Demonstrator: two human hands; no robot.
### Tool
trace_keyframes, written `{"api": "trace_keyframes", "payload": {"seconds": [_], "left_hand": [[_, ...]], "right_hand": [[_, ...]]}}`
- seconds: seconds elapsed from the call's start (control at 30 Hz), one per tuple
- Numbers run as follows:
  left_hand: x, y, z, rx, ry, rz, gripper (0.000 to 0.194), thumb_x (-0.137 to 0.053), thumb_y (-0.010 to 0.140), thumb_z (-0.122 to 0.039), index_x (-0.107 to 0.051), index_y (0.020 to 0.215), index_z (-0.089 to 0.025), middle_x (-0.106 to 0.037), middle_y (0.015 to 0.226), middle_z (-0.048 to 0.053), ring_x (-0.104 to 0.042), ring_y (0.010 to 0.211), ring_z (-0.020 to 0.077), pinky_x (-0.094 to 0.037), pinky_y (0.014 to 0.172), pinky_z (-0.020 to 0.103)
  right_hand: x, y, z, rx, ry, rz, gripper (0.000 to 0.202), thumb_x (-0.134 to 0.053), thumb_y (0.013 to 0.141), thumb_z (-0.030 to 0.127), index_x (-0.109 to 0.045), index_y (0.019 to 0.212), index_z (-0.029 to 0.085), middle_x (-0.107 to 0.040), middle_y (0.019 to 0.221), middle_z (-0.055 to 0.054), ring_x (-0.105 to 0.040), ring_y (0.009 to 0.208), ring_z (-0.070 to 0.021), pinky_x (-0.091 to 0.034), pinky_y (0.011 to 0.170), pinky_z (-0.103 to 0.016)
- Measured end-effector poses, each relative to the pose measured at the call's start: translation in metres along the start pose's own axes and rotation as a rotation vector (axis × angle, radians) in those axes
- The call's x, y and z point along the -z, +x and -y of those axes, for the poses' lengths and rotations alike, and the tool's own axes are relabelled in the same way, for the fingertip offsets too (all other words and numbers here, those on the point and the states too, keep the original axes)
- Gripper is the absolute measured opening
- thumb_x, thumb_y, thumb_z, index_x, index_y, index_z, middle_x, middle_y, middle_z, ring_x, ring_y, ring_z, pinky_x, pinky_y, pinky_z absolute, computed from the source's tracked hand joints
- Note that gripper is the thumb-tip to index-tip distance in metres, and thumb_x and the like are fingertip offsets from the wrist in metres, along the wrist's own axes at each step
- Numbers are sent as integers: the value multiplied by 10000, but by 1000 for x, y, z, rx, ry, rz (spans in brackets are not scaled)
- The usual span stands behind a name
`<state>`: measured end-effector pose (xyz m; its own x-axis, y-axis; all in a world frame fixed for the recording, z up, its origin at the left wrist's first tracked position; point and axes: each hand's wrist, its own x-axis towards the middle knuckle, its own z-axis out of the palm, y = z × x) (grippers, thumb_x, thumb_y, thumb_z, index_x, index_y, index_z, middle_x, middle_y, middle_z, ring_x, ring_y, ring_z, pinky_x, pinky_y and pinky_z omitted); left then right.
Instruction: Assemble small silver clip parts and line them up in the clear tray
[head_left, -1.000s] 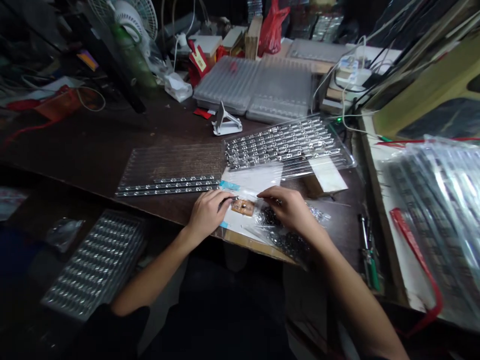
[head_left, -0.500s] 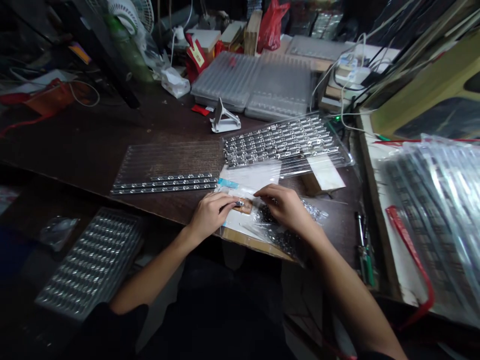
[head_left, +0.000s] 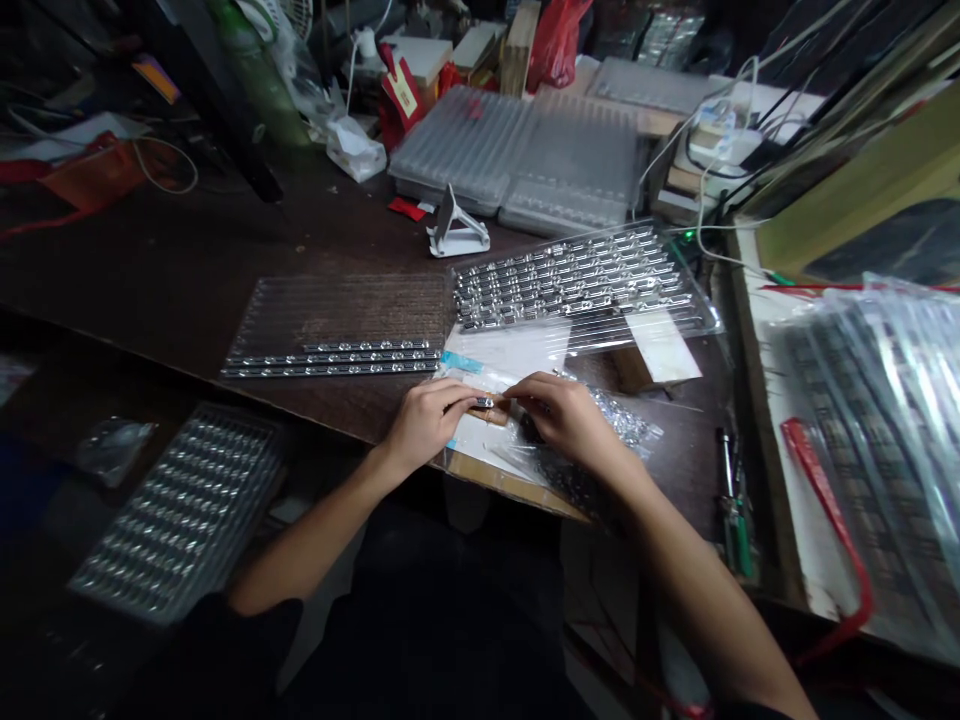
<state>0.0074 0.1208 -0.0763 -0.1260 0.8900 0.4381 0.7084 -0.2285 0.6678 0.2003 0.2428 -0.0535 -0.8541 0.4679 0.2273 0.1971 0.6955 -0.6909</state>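
Note:
My left hand (head_left: 421, 420) pinches a small shiny metal piece (head_left: 484, 402) between thumb and fingertips, over a little brown block (head_left: 493, 413). Close by on the right, my right hand (head_left: 562, 412) has its thumb and fingertips pressed together near the end of that piece; whatever they hold is too small to make out. Loose tiny metal parts (head_left: 622, 420) lie in clear plastic beneath and beyond my right hand. White paper (head_left: 517, 347) is spread on the work spot. Behind my left hand, a clear grooved tray (head_left: 345, 310) carries a few rows of similar metal pieces along its near side.
A fuller clear tray (head_left: 570, 280) rests tilted by a white-topped block (head_left: 660, 345). Behind are a white stand (head_left: 457, 235) and stacked clear trays (head_left: 465, 145). Green-handled screwdriver (head_left: 739, 530) and bagged trays (head_left: 885, 400) lie right; more filled trays (head_left: 180, 510) sit low left.
My right hand's fingertips have come slightly left, closer to the metal piece in my left hand. The whole view has shifted a little.

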Motion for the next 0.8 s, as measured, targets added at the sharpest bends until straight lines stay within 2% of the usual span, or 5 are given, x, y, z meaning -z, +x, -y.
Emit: {"api": "trace_keyframes", "payload": {"seconds": [0.13, 0.27, 0.53, 0.67, 0.8], "left_hand": [[8, -5, -1, 85, 43, -87, 162, -578, 951, -194, -734, 989, -171, -740, 978, 36, -678, 918, 169, -507, 846, 304], [14, -17, -1, 73, 289, 49, 200, -551, 960, -198, -706, 1085, -204, -717, 1059, 25, -634, 956, 200, -458, 851, 354], [13, -19, 2, 56, 335, 75, 179, -623, 930, -277, -704, 1064, -190, -700, 1051, 48, -618, 982, 218, -464, 877, 360], [8, -9, -2, 44, 204, -39, 172, -631, 930, -252, -705, 1071, -188, -729, 1054, 29, -661, 967, 181, -480, 874, 319], [-4, 3, -13, -10, 131, -93, 109, -703, 878, -247, -719, 974, -199, -751, 972, 8, -688, 902, 173, -474, 851, 318]], "right_hand": [[-9, 3, 3, 37, 30, -17, 177, -548, 938, 143, -711, 1008, 135, -714, 944, -84, -669, 839, -167, -499, 766, -260], [-17, 5, 11, 86, 9, 45, 228, -490, 976, 166, -681, 1098, 141, -692, 1016, -96, -659, 885, -175, -509, 775, -269], [-23, 3, 32, 189, -467, 235, 269, -475, 980, 109, -655, 1180, 113, -671, 1050, -132, -609, 984, -244, -507, 860, -374], [-10, 0, 28, 56, -351, 184, 294, -502, 993, 181, -635, 1255, 177, -653, 1168, -97, -638, 953, -180, -501, 796, -284], [13, -5, 19, -122, -431, 226, 194, -620, 925, 278, -718, 1046, 164, -691, 1005, -83, -648, 924, -224, -467, 766, -301]]}}
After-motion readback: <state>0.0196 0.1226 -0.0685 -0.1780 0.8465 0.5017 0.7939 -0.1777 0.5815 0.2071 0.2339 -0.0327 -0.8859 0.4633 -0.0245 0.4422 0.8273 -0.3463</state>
